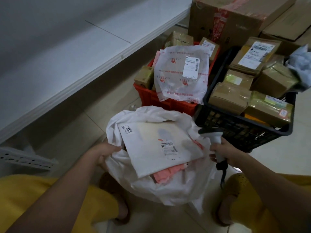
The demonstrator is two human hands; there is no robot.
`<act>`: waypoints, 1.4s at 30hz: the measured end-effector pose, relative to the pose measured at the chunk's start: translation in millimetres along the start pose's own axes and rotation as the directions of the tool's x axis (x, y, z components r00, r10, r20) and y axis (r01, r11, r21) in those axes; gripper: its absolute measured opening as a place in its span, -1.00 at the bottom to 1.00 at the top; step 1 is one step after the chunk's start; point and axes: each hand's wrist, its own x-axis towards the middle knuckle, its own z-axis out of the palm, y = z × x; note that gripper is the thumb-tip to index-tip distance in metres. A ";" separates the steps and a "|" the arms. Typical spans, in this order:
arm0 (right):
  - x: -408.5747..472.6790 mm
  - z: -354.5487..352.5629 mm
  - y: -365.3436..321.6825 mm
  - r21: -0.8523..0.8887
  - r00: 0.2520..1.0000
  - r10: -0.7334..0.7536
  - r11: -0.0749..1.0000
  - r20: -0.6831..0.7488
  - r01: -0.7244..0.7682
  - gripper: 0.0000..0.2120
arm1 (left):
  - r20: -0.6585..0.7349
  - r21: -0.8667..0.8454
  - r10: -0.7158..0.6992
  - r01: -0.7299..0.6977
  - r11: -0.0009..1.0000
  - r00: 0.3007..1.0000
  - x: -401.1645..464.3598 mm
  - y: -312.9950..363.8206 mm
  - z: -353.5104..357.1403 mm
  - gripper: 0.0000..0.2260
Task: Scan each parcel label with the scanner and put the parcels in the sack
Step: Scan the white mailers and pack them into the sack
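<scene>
Flat white parcel on top of the open sack

The left hand grips the rim of the white sack; the right hand holds the scanner tightly beside it. The white parcel lies label up in the sack mouth, over a pink parcel. Behind stand a red crate and a black crate full of parcels.

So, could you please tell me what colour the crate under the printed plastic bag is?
Red, seen in the head view.
</scene>
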 end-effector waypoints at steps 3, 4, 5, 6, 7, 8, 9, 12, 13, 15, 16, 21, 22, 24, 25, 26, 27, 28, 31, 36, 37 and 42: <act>8.2 -7.7 15.1 0.122 0.998 0.058 0.991 0.029 -0.062 -0.61 | -0.043 -0.021 0.003 -0.004 1.000 0.999 14.3 -1.2 -7.2 -0.49; 11.3 -7.8 16.6 0.159 0.997 0.068 0.985 0.039 -0.074 -0.64 | -0.070 -0.030 0.014 -0.016 0.999 0.997 17.6 -0.3 -8.4 -0.47; 14.6 -7.2 16.0 0.188 0.996 0.079 0.978 0.048 -0.086 -0.67 | -0.094 -0.042 0.010 -0.014 0.999 0.996 21.4 1.1 -9.3 -0.47; 17.6 -5.9 14.6 0.211 0.994 0.089 0.972 0.061 -0.100 -0.68 | -0.095 -0.048 -0.008 0.003 0.999 0.995 21.1 2.7 -9.1 -0.50; 19.2 -4.3 12.2 0.210 0.993 0.091 0.972 0.071 -0.104 -0.68 | -0.090 -0.040 -0.024 0.020 0.999 0.996 20.2 4.2 -8.6 -0.54; 21.7 -3.5 10.0 0.189 0.994 0.081 0.977 0.073 -0.094 -0.64 | -0.085 -0.031 -0.035 0.032 0.999 0.996 19.4 5.1 -8.7 -0.58; 23.4 -3.4 8.0 0.164 0.996 0.062 0.984 0.070 -0.073 -0.58 | -0.099 -0.030 -0.032 0.029 0.999 0.995 20.3 6.2 -10.7 -0.61; 21.9 -7.1 -8.2 0.192 0.999 -0.012 0.981 0.037 0.005 -0.45 | -0.227 -0.074 0.086 -0.106 0.992 0.970 9.2 22.5 -22.7 -0.72; 18.9 -9.4 -15.2 0.223 0.999 -0.036 0.974 0.030 0.028 -0.44 | -0.279 -0.089 0.157 -0.189 0.978 0.947 1.5 29.8 -25.3 -0.77; 11.3 -14.3 -28.7 0.229 0.997 -0.080 0.971 0.015 0.075 -0.42 | -0.346 -0.039 0.299 -0.332 0.942 0.889 -14.3 40.7 -31.0 -0.88; 3.7 -16.6 -34.6 0.201 0.995 -0.099 0.975 0.022 0.092 -0.43 | -0.311 -0.001 0.351 -0.370 0.929 0.883 -23.8 43.4 -31.3 -0.91; -21.7 -38.5 -52.7 0.244 0.989 -0.129 0.959 -0.065 0.142 -0.52 | -0.196 -0.235 0.331 -0.372 0.898 0.923 -50.3 45.8 -43.7 -0.94; -27.0 -42.6 -57.5 0.224 0.986 -0.147 0.961 -0.083 0.163 -0.52 | -0.194 -0.202 0.330 -0.367 0.908 0.924 -51.6 46.9 -47.6 -0.93; -39.4 -50.4 -65.6 0.170 0.980 -0.187 0.966 -0.067 0.196 -0.56 | -0.168 -0.143 0.348 -0.373 0.917 0.922 -56.8 46.6 -51.1 -0.91; -46.8 -54.4 -70.3 0.191 0.980 -0.190 0.961 -0.062 0.198 -0.58 | -0.212 -0.161 0.360 -0.396 0.904 0.908 -58.6 47.5 -53.8 -0.89; -52.5 -57.6 -74.6 0.239 0.980 -0.188 0.951 -0.060 0.197 -0.58 | -0.265 -0.162 0.377 -0.426 0.890 0.888 -58.4 48.6 -55.7 -0.88; -56.4 -61.0 -79.1 0.264 0.980 -0.187 0.944 -0.064 0.197 -0.58 | -0.279 -0.116 0.402 -0.447 0.887 0.872 -60.2 50.6 -55.6 -0.91; -57.3 -64.0 -82.0 0.251 0.979 -0.190 0.947 -0.069 0.201 -0.57 | -0.262 -0.047 0.428 -0.455 0.889 0.865 -63.8 51.4 -54.2 -0.93; -65.3 -68.0 -87.3 0.252 0.969 -0.227 0.936 -0.099 0.245 -0.57 | -0.415 -0.020 0.494 -0.550 0.835 0.764 -70.3 56.3 -55.3 -0.87; -70.4 -65.7 -75.9 0.251 0.948 -0.273 0.918 -0.165 0.308 -0.49 | -0.402 -0.016 0.526 -0.580 0.815 0.750 -80.1 61.9 -54.1 -0.89; -70.3 -63.8 -72.9 0.281 0.946 -0.274 0.907 -0.172 0.313 -0.49 | -0.420 -0.029 0.513 -0.576 0.817 0.749 -79.9 62.5 -55.8 -0.89; -70.8 -52.4 -56.7 0.140 0.973 -0.223 0.963 -0.062 0.230 -0.47 | -0.259 -0.054 0.373 -0.399 0.916 0.891 -61.9 42.1 -54.9 -0.83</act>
